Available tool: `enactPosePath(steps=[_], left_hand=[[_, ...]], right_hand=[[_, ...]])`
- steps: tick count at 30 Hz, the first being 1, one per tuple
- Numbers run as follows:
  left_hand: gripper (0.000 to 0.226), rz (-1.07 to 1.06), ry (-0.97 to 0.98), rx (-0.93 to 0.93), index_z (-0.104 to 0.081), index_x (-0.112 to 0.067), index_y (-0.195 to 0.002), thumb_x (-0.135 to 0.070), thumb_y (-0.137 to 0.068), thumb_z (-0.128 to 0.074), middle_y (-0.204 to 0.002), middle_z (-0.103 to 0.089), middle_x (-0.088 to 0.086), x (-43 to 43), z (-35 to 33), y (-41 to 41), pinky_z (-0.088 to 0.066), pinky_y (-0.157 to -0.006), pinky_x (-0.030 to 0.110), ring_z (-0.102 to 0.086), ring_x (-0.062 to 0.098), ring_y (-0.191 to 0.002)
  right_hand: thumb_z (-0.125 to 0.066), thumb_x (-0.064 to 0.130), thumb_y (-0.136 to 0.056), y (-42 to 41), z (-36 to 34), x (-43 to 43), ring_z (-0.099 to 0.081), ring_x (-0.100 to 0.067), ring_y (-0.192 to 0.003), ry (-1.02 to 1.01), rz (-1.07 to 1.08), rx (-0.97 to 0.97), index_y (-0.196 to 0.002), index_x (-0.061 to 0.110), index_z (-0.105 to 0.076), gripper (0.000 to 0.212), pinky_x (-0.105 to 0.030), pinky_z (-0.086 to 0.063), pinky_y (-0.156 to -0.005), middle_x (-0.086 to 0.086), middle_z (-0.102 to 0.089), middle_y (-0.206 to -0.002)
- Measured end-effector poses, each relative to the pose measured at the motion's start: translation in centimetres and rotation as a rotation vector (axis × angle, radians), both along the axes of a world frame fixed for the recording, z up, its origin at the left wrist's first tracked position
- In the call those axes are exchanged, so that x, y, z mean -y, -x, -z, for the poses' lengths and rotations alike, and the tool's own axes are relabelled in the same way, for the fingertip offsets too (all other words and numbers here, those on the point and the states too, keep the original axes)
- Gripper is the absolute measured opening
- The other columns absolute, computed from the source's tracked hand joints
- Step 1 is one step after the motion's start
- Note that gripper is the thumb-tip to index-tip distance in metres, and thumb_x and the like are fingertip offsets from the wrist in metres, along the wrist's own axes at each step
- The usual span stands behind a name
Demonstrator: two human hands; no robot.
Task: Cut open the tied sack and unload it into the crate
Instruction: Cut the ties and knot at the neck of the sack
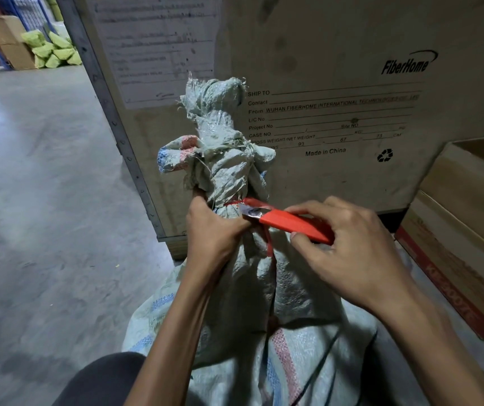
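Note:
A pale woven sack [235, 332] with faded red and blue stripes stands in front of me, its twisted neck [226, 159] pointing up. A red tie [265, 232] is wound round the neck, one loose end hanging down. My left hand [214, 232] grips the neck just below the tie. My right hand [349, 253] holds a red utility knife [290, 225], and its short metal blade rests against the tie at the neck.
A large FiberHome shipping crate [337, 83] stands right behind the sack. An open cardboard box [469, 218] sits on the right. Bare concrete floor [44, 200] stretches left, with yellow-green bags [53, 51] and cartons far back.

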State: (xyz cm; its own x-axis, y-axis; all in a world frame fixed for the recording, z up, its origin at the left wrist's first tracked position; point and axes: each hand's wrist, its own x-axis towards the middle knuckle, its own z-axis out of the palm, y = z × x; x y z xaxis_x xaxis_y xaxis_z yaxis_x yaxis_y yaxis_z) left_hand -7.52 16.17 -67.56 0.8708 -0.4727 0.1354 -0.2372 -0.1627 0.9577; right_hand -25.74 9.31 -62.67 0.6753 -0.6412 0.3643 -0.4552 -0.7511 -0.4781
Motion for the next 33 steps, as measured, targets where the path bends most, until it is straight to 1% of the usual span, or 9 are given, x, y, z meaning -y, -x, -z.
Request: enactPosePath(steps=[7, 13, 17, 20, 22, 24, 27, 31, 33], left_hand=[[0.086, -0.019, -0.001, 0.048, -0.054, -0.013, -0.096, -0.061, -0.034, -0.090, -0.102, -0.066, 0.012, 0.0, 0.0, 0.1, -0.060, -0.072, 0.054, -0.067, 0.031, -0.097], [0.074, 0.064, 0.028, 0.066, -0.063, -0.010, -0.101, -0.044, -0.042, -0.093, -0.098, -0.073, 0.009, -0.2, -0.1, 0.0, -0.063, -0.074, 0.047, -0.073, 0.024, -0.092], [0.077, 0.372, 0.092, -0.048, -0.055, -0.025, -0.106, -0.023, -0.045, -0.101, -0.096, -0.078, -0.010, -1.1, -0.1, -1.5, -0.061, -0.069, 0.020, -0.076, 0.008, -0.090], [0.086, 0.553, -0.003, -0.143, -0.051, -0.020, -0.122, -0.038, -0.051, -0.096, -0.109, -0.073, -0.017, -2.5, -0.9, -2.5, -0.056, -0.078, 0.016, -0.070, 0.009, -0.106], [0.070, 0.538, 0.020, -0.215, -0.059, -0.022, -0.120, -0.057, -0.062, -0.075, -0.120, -0.064, -0.013, -2.8, -1.4, -2.6, -0.047, -0.090, 0.026, -0.060, 0.013, -0.115], [0.054, 0.474, 0.128, -0.244, -0.074, -0.028, -0.110, -0.067, -0.075, -0.062, -0.119, -0.074, -0.004, -2.4, -1.6, -2.3, -0.048, -0.101, 0.042, -0.069, 0.021, -0.113], [0.070, 0.192, 0.177, -0.208, -0.079, -0.009, -0.096, -0.073, -0.074, -0.060, -0.094, -0.081, 0.015, -1.6, -1.7, -2.0, -0.057, -0.093, 0.054, -0.076, 0.036, -0.094], [0.094, 0.073, 0.245, -0.170, -0.061, 0.021, -0.092, -0.071, -0.071, -0.063, -0.092, -0.066, 0.044, -1.4, -1.6, -2.1, -0.047, -0.070, 0.043, -0.062, 0.031, -0.073], [0.089, 0.027, 0.288, -0.161, -0.060, 0.020, -0.082, -0.068, -0.072, -0.062, -0.076, -0.065, 0.031, -1.3, -1.6, -1.8, -0.040, -0.066, 0.039, -0.054, 0.027, -0.069]], right_hand=[[-0.043, 0.057, -0.075, -0.1, 0.2, 0.1, -0.057, -0.010, -0.073, -0.001, 0.014, 0.002, -0.110, 0.044, -0.067, 0.045, -0.034, -0.048, -0.079, 0.012, -0.057, -0.076], [-0.051, 0.049, -0.082, -0.2, 0.6, 0.2, -0.054, -0.006, -0.075, 0.023, 0.001, 0.015, -0.116, 0.042, -0.063, 0.037, -0.039, -0.048, -0.086, 0.014, -0.053, -0.081], [-0.058, 0.045, -0.087, -0.2, 1.0, 0.5, -0.052, -0.006, -0.081, 0.053, 0.012, 0.035, -0.123, 0.042, -0.059, 0.036, -0.041, -0.045, -0.088, 0.014, -0.051, -0.086], [-0.061, 0.043, -0.088, -0.2, 1.3, 0.9, -0.050, -0.007, -0.085, 0.073, 0.037, 0.029, -0.126, 0.042, -0.057, 0.038, -0.038, -0.039, -0.089, 0.013, -0.050, -0.090], [-0.062, 0.042, -0.089, -0.2, 1.3, 0.9, -0.050, -0.007, -0.087, 0.080, 0.035, 0.023, -0.128, 0.042, -0.056, 0.040, -0.038, -0.039, -0.089, 0.012, -0.049, -0.091], [-0.067, 0.040, -0.086, -0.4, 1.5, 0.6, -0.051, -0.009, -0.090, 0.082, 0.015, 0.022, -0.126, 0.041, -0.056, 0.041, -0.039, -0.043, -0.089, 0.011, -0.049, -0.095], [-0.073, 0.039, -0.082, -0.7, 1.9, 0.1, -0.056, -0.011, -0.087, 0.075, -0.012, 0.021, -0.119, 0.039, -0.056, 0.041, -0.031, -0.048, -0.077, 0.010, -0.050, -0.097], [-0.071, 0.048, -0.081, -0.9, 2.4, -0.4, -0.063, -0.017, -0.078, 0.090, -0.011, 0.033, -0.113, 0.039, -0.053, 0.038, -0.032, -0.054, -0.064, 0.011, -0.052, -0.095], [-0.070, 0.050, -0.082, -1.1, 2.6, -0.8, -0.064, -0.017, -0.076, 0.102, -0.019, 0.045, -0.112, 0.039, -0.050, 0.038, -0.036, -0.056, -0.061, 0.012, -0.051, -0.094]])
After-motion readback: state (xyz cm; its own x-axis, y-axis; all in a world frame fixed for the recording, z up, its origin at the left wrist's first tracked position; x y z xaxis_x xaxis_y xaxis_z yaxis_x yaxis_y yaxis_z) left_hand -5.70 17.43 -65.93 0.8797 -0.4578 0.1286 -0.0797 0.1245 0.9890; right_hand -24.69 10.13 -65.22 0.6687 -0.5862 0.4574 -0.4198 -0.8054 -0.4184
